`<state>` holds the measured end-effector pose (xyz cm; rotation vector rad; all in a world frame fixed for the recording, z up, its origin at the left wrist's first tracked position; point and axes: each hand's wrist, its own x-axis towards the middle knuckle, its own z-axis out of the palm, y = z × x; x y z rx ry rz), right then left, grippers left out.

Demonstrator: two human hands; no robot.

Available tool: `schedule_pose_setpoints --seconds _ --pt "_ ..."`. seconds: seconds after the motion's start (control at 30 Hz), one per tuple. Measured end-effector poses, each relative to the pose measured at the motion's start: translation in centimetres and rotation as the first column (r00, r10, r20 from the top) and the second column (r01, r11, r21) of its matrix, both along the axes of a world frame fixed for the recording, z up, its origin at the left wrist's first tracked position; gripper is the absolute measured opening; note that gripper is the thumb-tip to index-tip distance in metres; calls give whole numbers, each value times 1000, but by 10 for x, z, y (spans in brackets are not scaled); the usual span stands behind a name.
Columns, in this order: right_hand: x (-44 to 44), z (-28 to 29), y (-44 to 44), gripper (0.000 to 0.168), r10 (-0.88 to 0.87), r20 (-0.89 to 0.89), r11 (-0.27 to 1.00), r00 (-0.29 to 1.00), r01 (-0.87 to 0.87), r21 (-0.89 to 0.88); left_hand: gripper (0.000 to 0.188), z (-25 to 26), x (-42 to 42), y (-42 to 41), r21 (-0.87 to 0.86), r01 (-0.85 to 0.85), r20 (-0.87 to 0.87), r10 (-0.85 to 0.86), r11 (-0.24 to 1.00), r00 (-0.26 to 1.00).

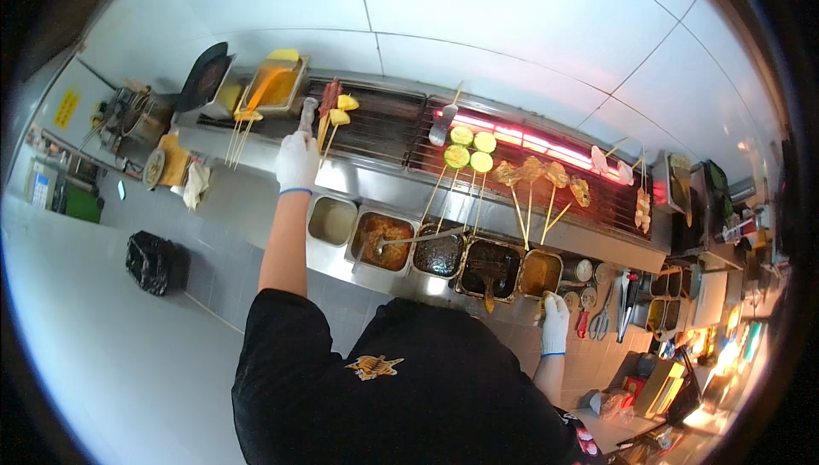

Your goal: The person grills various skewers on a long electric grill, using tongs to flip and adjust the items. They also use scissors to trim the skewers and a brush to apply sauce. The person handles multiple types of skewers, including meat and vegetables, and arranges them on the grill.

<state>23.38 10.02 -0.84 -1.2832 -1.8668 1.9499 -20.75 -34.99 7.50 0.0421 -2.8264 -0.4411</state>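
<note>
My left hand (299, 161), in a white glove, is over the left end of the grill. A grey elongated item (308, 113) extends beyond its fingers; whether they grip it is unclear. Just right of this hand are a reddish meat skewer (330, 99) and yellow slices on sticks (340, 117). My right hand (555, 324), also gloved, is at the near edge of a pan of orange-brown sauce (539, 273). Its curled fingers meet a small brownish end, possibly a handle, and hide their hold. Left of that pan, a brush (489, 286) rests in a dark sauce pan (472, 263).
Green round slices (457, 156), browned meat skewers (531, 170) and a metal spatula (443, 126) are on the grill (384, 126) beside a glowing heater (524, 140). A ladle (422, 238) crosses the sauce pans. Scissors (599, 323) and tongs (627, 305) lie at right.
</note>
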Motion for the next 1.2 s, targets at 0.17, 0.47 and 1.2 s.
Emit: schedule_pose_setpoints --seconds 0.17,0.47,1.2 --pt "-37 22 -41 27 166 -31 953 986 -153 262 25 -32 -16 29 -153 111 152 -88 982 985" --pt "-47 24 -40 32 302 43 885 952 -297 359 28 -33 -33 35 -101 71 182 -51 992 982" --pt "9 -6 -1 34 -10 124 911 992 -42 411 15 42 -107 255 -191 891 144 -886 412 440"
